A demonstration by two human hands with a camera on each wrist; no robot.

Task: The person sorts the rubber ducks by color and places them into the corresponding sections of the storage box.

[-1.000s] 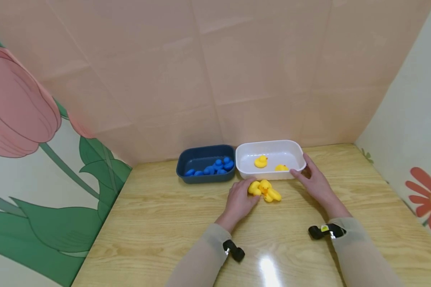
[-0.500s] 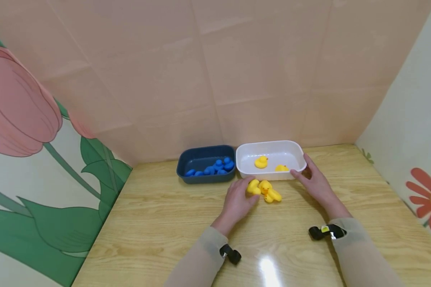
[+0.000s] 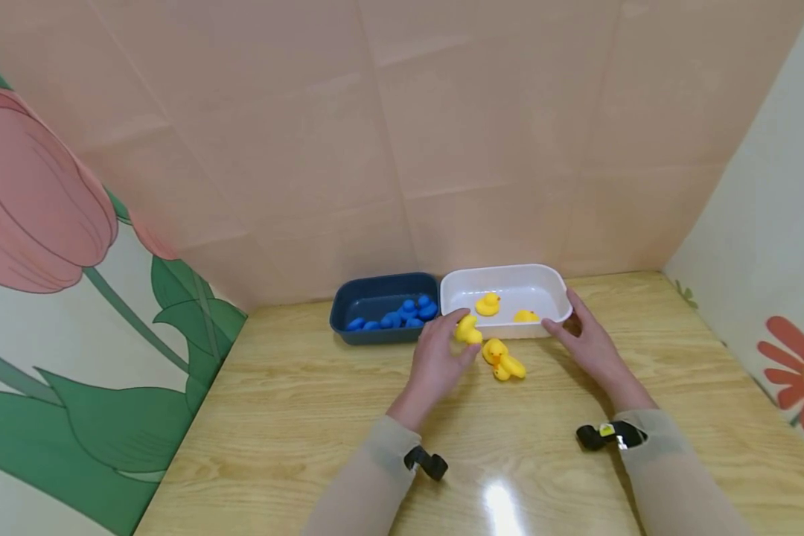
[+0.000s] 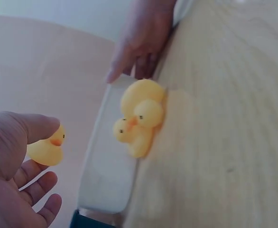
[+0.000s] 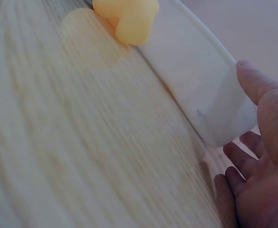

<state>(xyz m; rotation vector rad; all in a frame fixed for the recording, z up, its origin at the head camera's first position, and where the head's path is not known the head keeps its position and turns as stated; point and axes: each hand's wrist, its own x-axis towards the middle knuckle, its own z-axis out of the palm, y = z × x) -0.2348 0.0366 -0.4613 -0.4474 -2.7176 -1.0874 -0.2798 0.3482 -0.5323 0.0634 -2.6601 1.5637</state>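
Observation:
My left hand [image 3: 438, 357] pinches a yellow rubber duck [image 3: 467, 330] between thumb and fingers, raised near the front left corner of the white plastic bin [image 3: 462, 326]. In the left wrist view, this duck [image 4: 46, 151] shows its orange beak between thumb and fingers. With the right hand [image 3: 592, 342] I hold the bin's right front corner, thumb at the rim and fingers round the end. Two more yellow ducks [image 3: 508, 366] lie against each other on the table before the bin. Inside the bin are a yellow duck [image 3: 487, 304] and another [image 3: 525, 316] partly hidden by the front wall.
A dark blue bin [image 3: 358, 289] stands at the white bin's left, with several blue ducks [image 3: 409, 310] in it. Both bins sit at the back of the wooden table [image 3: 295, 417], near a pink-covered wall [image 3: 308, 186].
My left hand has lifted one yellow duck from the group on the table, up and slightly left toward the white bin. The right hand keeps its place at the bin's corner.

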